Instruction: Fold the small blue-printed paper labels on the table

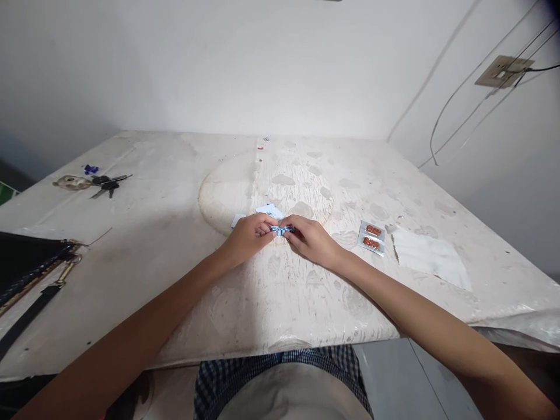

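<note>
Near the middle of the table, both hands meet around a small blue-and-white packet (281, 231). My left hand (252, 232) pinches its left end between thumb and fingers. At its right end my right hand (308, 238) grips it in the same way, with the fingers curled. Much of the packet is covered by the fingertips, so its exact kind cannot be made out. Just beyond the hands lies a white piece with blue print (269, 210). Another pale piece (237, 220) shows partly from behind my left hand.
To the right lie a blister pack (371, 238) with two reddish-brown pieces and a white cloth (431, 256). Keys (106, 183) with a keyring ornament sit at the far left. A black bag (30, 256) with a strap rests nearer. Behind the plastic-covered table (175, 175) rises a wall.
</note>
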`<act>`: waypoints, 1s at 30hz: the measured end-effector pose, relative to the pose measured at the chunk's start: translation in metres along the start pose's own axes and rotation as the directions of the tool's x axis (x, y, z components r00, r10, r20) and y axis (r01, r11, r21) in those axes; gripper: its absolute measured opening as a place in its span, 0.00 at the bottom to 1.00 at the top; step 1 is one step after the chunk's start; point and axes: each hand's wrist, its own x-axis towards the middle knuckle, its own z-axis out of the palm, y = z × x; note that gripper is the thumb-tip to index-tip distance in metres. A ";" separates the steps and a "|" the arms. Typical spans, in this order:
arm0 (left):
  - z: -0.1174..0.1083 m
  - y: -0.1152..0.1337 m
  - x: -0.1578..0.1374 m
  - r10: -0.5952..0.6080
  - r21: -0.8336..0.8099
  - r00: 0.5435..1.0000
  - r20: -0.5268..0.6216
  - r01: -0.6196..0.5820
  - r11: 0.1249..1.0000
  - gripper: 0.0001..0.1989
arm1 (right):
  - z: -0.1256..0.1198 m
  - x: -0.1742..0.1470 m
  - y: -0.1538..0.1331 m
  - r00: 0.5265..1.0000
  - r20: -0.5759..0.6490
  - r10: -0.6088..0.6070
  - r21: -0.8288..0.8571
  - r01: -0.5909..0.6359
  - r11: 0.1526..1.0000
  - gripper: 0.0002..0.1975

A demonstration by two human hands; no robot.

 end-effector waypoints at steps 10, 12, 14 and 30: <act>-0.006 0.000 0.005 -0.049 -0.065 0.998 0.042 0.052 0.997 0.12 | 0.002 -0.001 0.002 1.000 -0.001 -0.019 -0.049 0.019 0.999 0.12; -0.007 0.001 0.005 -0.049 -0.083 0.997 0.054 0.053 0.995 0.11 | 0.002 -0.001 0.002 1.000 0.007 -0.025 -0.061 0.026 0.998 0.13; -0.007 0.002 0.006 -0.053 -0.100 0.996 0.066 0.059 0.993 0.11 | 0.002 -0.001 0.002 0.999 0.016 -0.036 -0.066 0.037 0.997 0.14; -0.008 -0.001 0.005 -0.057 -0.037 0.994 0.091 0.061 0.997 0.13 | 0.003 0.000 -0.001 0.999 0.021 -0.041 -0.057 0.042 0.997 0.14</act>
